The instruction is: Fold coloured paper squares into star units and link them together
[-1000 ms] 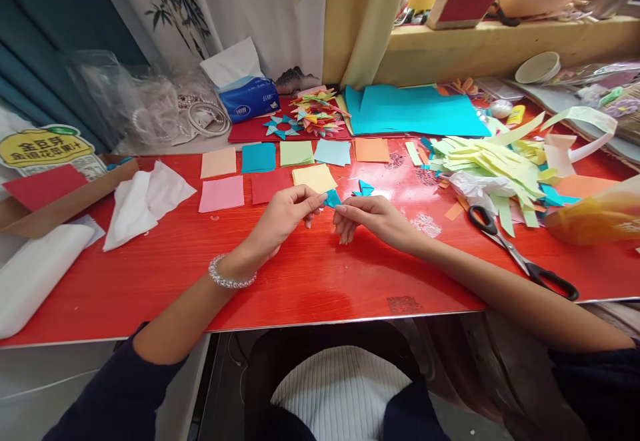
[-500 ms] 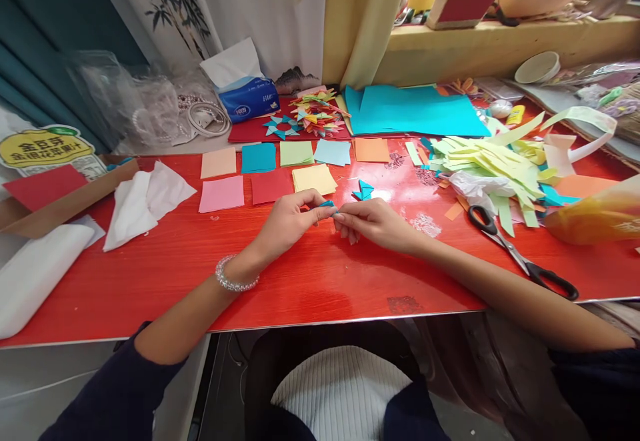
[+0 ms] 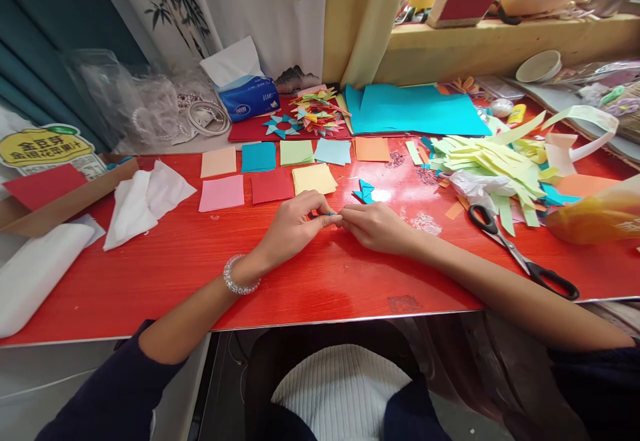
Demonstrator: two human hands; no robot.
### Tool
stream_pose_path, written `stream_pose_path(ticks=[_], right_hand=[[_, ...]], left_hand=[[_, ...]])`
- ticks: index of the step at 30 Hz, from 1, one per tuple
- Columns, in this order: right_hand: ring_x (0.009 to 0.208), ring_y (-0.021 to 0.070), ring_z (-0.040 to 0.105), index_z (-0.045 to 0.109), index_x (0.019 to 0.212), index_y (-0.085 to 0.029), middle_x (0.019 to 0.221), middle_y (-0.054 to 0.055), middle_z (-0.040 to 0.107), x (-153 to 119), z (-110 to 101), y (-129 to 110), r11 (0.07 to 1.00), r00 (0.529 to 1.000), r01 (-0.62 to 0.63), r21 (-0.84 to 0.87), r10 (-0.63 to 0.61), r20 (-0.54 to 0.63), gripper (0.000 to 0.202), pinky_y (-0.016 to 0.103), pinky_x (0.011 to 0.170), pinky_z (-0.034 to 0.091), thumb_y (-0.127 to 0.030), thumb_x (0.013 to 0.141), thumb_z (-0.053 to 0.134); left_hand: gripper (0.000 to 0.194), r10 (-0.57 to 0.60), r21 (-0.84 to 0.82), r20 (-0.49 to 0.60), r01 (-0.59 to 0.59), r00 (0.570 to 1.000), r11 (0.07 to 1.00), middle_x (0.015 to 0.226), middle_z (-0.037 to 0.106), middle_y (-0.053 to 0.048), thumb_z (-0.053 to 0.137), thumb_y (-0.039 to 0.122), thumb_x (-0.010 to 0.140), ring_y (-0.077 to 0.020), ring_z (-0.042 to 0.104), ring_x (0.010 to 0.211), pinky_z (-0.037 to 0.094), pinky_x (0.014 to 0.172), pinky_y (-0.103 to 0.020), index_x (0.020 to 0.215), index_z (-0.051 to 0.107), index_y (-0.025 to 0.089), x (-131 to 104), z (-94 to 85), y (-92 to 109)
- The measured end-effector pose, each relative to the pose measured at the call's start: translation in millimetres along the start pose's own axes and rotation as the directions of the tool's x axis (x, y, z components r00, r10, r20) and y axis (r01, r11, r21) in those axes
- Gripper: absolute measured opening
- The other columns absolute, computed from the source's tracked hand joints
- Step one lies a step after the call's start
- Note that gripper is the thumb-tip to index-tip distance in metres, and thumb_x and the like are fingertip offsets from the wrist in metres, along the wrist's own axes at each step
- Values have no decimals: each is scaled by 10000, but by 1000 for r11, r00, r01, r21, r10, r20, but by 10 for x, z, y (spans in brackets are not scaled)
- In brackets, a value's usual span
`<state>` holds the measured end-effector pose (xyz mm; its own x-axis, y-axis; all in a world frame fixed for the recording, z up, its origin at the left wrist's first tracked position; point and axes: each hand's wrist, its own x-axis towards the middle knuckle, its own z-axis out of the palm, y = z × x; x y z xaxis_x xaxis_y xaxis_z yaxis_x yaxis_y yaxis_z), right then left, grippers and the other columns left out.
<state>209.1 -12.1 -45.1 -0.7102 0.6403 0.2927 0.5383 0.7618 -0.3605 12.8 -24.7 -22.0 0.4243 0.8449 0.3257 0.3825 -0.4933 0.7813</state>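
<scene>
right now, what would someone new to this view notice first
Probably the bright red table across the middle, where the left hand and right hand meet around a mostly hidden bit of blue paper. Just beyond them, to the left, lie two rows of coloured paper squares. On the right sits a heap of pale green strips, with black-handled scissors nearer the person.

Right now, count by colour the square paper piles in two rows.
Peach paper pile: 1
Teal paper pile: 1
Green paper pile: 1
Light-blue paper pile: 1
Orange paper pile: 1
Pink paper pile: 1
Red paper pile: 1
Yellow paper pile: 1
Total: 8
</scene>
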Motion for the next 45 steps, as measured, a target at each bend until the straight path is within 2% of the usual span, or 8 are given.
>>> stream_pose_path(ticks=[12,21,27,30,33,36,39,45], right_hand=[[505,107,356,646,878,-115,639,54,567,-24,57,1,984,997,80,-159,-81,3,331,278,489,197,-170,921,323],[565,106,504,653,954,-114,659,46,622,-22,78,-48,993,997,-72,89,73,-3,293,238,530,299,-207,921,377],[610,118,536,603,820,-133,727,70,646,1,35,26,993,980,-91,77,103,-169,280,248,545,326,-225,934,364],[547,95,489,539,756,-149,624,26,572,22,11,40,973,971,-133,188,166,-170,286,234,525,325,-262,949,361],[506,72,431,489,712,-165,577,-12,500,35,-2,16,934,974,-158,322,201,-104,307,216,507,321,-300,960,368],[518,76,427,564,837,-162,588,-26,490,39,-11,-22,910,988,-136,392,154,-15,220,213,512,325,-283,944,415],[524,75,448,587,920,-159,603,-31,503,43,-41,-59,834,987,-162,527,141,79,200,211,515,348,-329,930,483],[537,64,506,564,978,-138,832,46,610,58,-98,-78,471,963,-266,841,167,211,454,212,489,424,-551,944,377]], left_hand=[[232,7,52,-26,-5,1000,999,703,597,-1,617,300,853,-115,521,675,397,628,-253,672,548,171,-21,44,-35],[310,-115,-64,-9,114,993,991,704,630,-3,583,431,855,-116,530,652,400,607,-248,690,555,170,-3,9,-16],[426,-229,-240,-42,213,972,947,1100,622,-76,469,533,892,-153,588,960,444,844,-279,1087,603,179,41,-31,-22],[525,-269,-367,13,255,963,894,951,630,-68,341,575,921,-121,588,779,474,767,-279,1150,583,168,61,-36,-43],[376,-198,-447,70,208,978,870,827,634,-25,559,483,860,-91,555,653,478,673,-247,1063,608,171,48,-22,-44],[200,-144,-429,27,142,989,892,741,619,6,678,329,803,-85,553,643,462,620,-220,918,636,171,23,-12,-27],[121,-97,-408,19,96,995,908,755,614,2,663,280,816,-86,551,651,463,618,-228,876,659,175,13,-19,-25],[107,-27,-384,19,32,999,923,873,613,-24,631,236,840,-102,558,728,467,648,-246,923,688,201,29,-59,-53]])
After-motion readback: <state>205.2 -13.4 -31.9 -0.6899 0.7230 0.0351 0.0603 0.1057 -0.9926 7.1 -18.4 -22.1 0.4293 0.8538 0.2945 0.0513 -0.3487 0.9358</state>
